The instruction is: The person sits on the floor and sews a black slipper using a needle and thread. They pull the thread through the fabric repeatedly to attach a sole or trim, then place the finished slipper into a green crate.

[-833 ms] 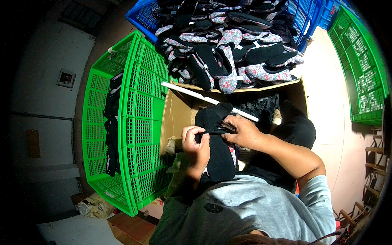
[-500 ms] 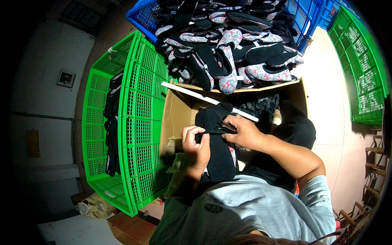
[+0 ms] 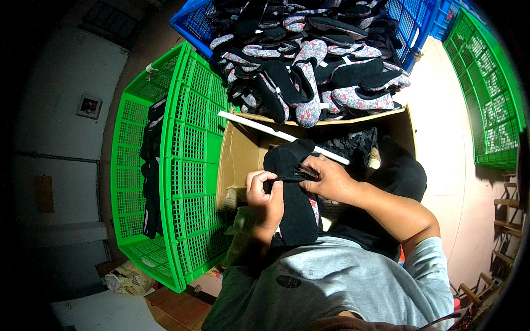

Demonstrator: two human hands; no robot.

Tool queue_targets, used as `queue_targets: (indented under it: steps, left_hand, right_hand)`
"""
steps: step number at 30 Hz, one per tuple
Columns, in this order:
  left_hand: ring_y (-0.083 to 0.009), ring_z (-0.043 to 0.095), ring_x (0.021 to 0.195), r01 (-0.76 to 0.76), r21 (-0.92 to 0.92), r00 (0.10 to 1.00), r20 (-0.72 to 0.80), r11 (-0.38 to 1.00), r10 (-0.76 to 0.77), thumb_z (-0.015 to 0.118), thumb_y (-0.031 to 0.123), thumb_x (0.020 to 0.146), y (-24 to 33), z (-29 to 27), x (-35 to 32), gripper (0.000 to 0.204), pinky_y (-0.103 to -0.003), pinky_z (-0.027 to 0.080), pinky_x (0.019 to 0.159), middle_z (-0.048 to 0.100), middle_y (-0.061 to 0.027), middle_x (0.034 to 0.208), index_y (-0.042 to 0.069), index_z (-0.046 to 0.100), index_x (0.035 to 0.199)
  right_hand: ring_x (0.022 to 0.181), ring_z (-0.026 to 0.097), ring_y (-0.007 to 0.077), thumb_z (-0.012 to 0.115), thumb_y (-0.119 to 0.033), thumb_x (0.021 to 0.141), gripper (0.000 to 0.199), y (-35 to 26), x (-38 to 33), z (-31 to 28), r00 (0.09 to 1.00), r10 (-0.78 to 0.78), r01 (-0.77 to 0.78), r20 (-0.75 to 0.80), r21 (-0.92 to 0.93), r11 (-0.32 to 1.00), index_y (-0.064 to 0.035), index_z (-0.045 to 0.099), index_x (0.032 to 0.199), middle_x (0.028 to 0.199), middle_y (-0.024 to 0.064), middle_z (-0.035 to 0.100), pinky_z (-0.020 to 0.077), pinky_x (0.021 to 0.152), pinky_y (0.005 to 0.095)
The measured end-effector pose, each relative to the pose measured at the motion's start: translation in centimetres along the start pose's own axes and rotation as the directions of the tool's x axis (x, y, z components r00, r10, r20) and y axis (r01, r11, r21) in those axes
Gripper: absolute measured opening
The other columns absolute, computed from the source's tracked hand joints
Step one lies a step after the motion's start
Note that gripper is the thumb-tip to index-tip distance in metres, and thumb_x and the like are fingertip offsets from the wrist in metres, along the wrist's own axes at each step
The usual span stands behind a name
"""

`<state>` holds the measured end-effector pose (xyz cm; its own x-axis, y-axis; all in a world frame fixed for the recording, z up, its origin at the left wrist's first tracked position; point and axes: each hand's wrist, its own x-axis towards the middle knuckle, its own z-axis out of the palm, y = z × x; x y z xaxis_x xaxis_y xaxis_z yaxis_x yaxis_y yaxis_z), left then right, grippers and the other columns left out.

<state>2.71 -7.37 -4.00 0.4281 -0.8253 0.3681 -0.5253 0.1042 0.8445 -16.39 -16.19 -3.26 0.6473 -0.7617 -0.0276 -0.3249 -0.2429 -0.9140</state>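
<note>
Crate (image 3: pixel 199 160) stands left of a black slipper (image 3: pixel 299 215) above the lap; left hand (image 3: pixel 266 199) pinches it, right hand (image 3: pixel 331 180) grips a thin dark tool (image 3: pixel 307 171). Nothing has visibly shifted; work seems held at one spot.

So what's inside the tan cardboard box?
Crumpled black material shows inside the tan cardboard box, toward its far side. The long, flat white strip, the black, floral-edged cloth footwear and the right hand hide parts of the inside; what lies beneath them can't be seen.
</note>
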Motion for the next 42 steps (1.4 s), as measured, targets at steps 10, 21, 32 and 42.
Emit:
queue_targets:
  steps: [10, 21, 32, 42]
  left_hand:
    - [-0.0272, 0.062, 0.094, -0.009, 0.006, 1.0, 0.005, 1.0, 0.009, 0.068, -0.005, 0.077, -0.01, -0.05, 0.03, 0.02, -0.036, 0.05, 0.09, 0.061, -0.0109, 0.099, 0.003, 0.063, 0.095]
    - [-0.027, 0.062, 0.094, -0.006, 0.004, 1.0, 0.008, 1.0, 0.006, 0.068, -0.005, 0.077, 0.32, 0.05, 0.15, 0.02, -0.036, 0.049, 0.09, 0.061, -0.0106, 0.098, 0.003, 0.063, 0.094]
    - [-0.0269, 0.062, 0.094, 0.006, 0.006, 1.0, 0.01, 1.0, -0.006, 0.068, -0.005, 0.077, 0.15, 0.04, 0.15, 0.02, -0.036, 0.049, 0.09, 0.061, -0.0104, 0.098, 0.003, 0.063, 0.094]
    - [-0.0274, 0.062, 0.094, -0.002, -0.004, 1.0, 0.015, 1.0, 0.002, 0.068, -0.005, 0.076, 0.16, 0.04, 0.26, 0.02, -0.036, 0.049, 0.09, 0.061, -0.0105, 0.097, 0.004, 0.063, 0.093]
  right_hand:
    - [0.087, 0.064, 0.036, 0.081, -0.024, 0.083, 0.038, 0.05, 0.04, 0.04, 1.0, 0.002, -0.002, 0.008, -0.005, 1.0, -0.0055, 0.061, 0.109, 0.094, 0.0181, 0.062, 0.0523, 0.077, 0.045]
    - [0.088, 0.065, 0.0359, 0.081, -0.023, 0.083, 0.038, 0.14, -0.03, 0.01, 1.0, 0.008, -0.008, 0.007, -0.003, 1.0, -0.0063, 0.061, 0.111, 0.095, 0.0178, 0.062, 0.0531, 0.078, 0.0445]
    - [0.087, 0.064, 0.0349, 0.08, -0.023, 0.083, 0.038, -0.04, -0.03, -0.04, 1.0, 0.018, -0.018, 0.006, -0.009, 1.0, -0.0065, 0.061, 0.112, 0.094, 0.0171, 0.062, 0.0529, 0.078, 0.0436]
    - [0.087, 0.065, 0.0342, 0.08, -0.023, 0.084, 0.038, -0.02, 0.0, -0.07, 1.0, 0.023, -0.023, 0.01, -0.018, 1.0, -0.0065, 0.06, 0.112, 0.095, 0.0165, 0.062, 0.0529, 0.078, 0.0435]
